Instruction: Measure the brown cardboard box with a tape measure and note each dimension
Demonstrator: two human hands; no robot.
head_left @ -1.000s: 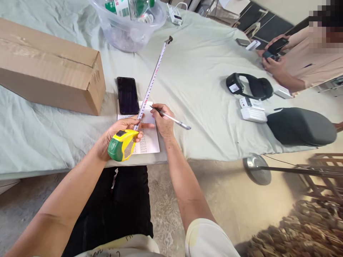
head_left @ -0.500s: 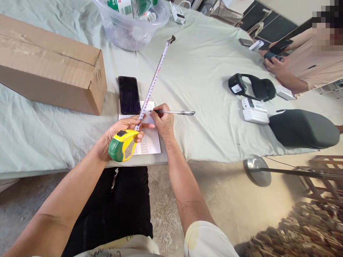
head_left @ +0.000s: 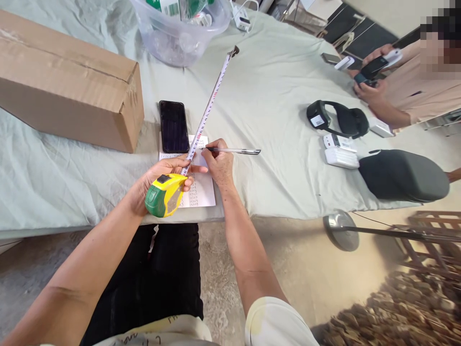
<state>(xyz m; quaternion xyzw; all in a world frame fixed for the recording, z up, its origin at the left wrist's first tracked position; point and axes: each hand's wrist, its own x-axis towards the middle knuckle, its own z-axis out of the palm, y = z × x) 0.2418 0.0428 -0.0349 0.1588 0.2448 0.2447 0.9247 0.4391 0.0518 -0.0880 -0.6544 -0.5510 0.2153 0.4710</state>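
In my left hand (head_left: pixel 153 180) is a yellow and green tape measure (head_left: pixel 165 195), its white blade (head_left: pixel 208 108) pulled out and slanting up to the right over the table. My right hand (head_left: pixel 219 163) is closed around a pen (head_left: pixel 239 151), with the fingertips at a sheet of paper (head_left: pixel 203 187). Rows of handwritten figures fill part of that sheet. A black smartphone (head_left: pixel 174 126) lies on the sheet's upper left part. The blade and my left fingers cover some of the writing. Where the pen tip meets the paper is hard to see.
A cardboard box (head_left: pixel 72 81) stands at the left, and a clear plastic tub (head_left: pixel 180 41) with bottles at the back. To the right are a black headset (head_left: pixel 338 117), white devices (head_left: pixel 340 157) and a dark grey case (head_left: pixel 403 175). Another person's hands (head_left: pixel 374 86) hold devices at the far right.
My hands, the tape measure and the pen look nearly unmoved; the view has shifted slightly. At the far right, the other person's hands have moved, and a white device now shows in them.
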